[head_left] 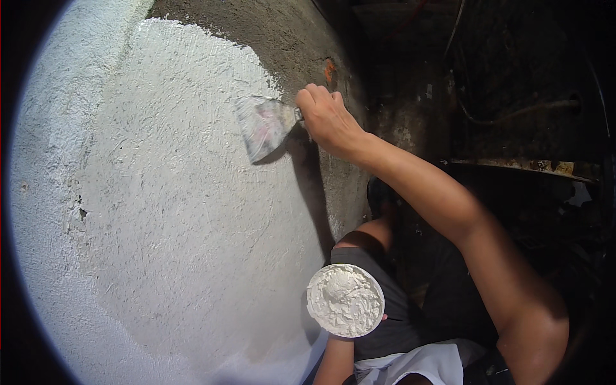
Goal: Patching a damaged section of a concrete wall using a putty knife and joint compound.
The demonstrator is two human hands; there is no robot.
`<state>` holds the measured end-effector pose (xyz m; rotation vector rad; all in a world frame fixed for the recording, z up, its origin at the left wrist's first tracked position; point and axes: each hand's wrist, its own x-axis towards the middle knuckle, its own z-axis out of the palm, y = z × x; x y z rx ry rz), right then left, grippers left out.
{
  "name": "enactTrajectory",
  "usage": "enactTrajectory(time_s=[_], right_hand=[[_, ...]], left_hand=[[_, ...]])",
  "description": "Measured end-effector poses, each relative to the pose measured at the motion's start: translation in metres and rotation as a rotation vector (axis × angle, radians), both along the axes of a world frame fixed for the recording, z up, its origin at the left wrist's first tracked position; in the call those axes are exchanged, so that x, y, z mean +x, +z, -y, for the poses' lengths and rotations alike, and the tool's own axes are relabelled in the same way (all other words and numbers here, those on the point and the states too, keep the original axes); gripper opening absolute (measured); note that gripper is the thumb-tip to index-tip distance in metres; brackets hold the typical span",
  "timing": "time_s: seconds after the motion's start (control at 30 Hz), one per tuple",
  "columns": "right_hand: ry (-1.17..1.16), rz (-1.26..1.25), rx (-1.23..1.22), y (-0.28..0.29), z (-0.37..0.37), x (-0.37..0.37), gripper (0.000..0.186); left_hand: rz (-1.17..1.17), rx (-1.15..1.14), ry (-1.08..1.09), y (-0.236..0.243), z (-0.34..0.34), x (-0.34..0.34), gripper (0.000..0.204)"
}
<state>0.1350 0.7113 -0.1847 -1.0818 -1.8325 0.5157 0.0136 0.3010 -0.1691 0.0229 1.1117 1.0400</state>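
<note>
My right hand [327,119] grips a wide scraper [263,128], its blade smeared with white and lying on the wall [160,192] where white coating meets bare grey-brown render. The white layer is rough and streaked, with small dark chipped spots at the left. Below, my left hand [384,317] holds up a round tub [345,300] of lumpy white paste beside my leg; most of that hand is hidden under the tub.
To the right is a dark, grimy space with a hose [487,120] and a rusty-edged ledge [552,168]. My bent leg [359,237] is close to the wall. An orange mark [330,69] shows on the bare render above my right hand.
</note>
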Motion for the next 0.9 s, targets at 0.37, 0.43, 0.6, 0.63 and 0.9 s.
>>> enactTrajectory(time_s=[0.37, 0.43, 0.6, 0.63, 0.9], right_hand=[[-0.088, 0.128, -0.263, -0.115, -0.049, 0.065, 0.014], [-0.038, -0.004, -0.222, -0.089, -0.064, 0.066, 0.014], [0.002, -0.062, -0.146, -0.026, -0.063, 0.056, 0.014], [-0.003, -0.004, -0.147, -0.036, -0.061, 0.058, 0.013], [-0.022, 0.202, -0.394, -0.12, -0.053, 0.101, 0.016]], left_hand=[[-0.18, 0.17, -0.105, -0.049, -0.002, 0.013, 0.131], [-0.136, 0.153, -0.079, -0.059, 0.002, 0.01, 0.131], [0.378, -0.15, 0.713, -0.101, 0.033, -0.004, 0.133], [0.165, 0.002, 0.274, -0.075, 0.004, 0.017, 0.134], [0.141, -0.084, 0.136, -0.055, -0.007, 0.04, 0.112]])
